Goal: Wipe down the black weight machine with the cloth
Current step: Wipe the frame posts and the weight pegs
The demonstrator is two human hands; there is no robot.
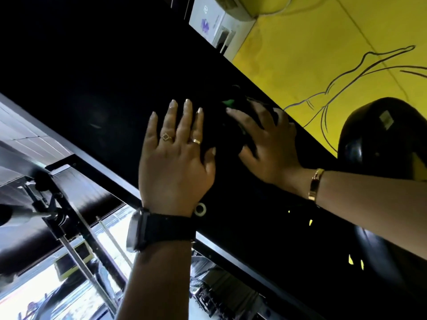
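Observation:
The black weight machine's broad flat panel runs diagonally across the view. My left hand lies flat on it with straight, spread fingers; it wears two rings and a black watch. Just to its right, my right hand, with a gold bracelet at the wrist, holds a dark cloth with a green patch against the panel. The cloth is bunched between thumb and index finger and mostly blends into the black surface. The right fingers are blurred.
A yellow wall with a black line drawing rises behind the panel. A black padded roller sits at right. Machine frame bars and a cable pulley lie at lower left before bright windows. A white box stands at the top.

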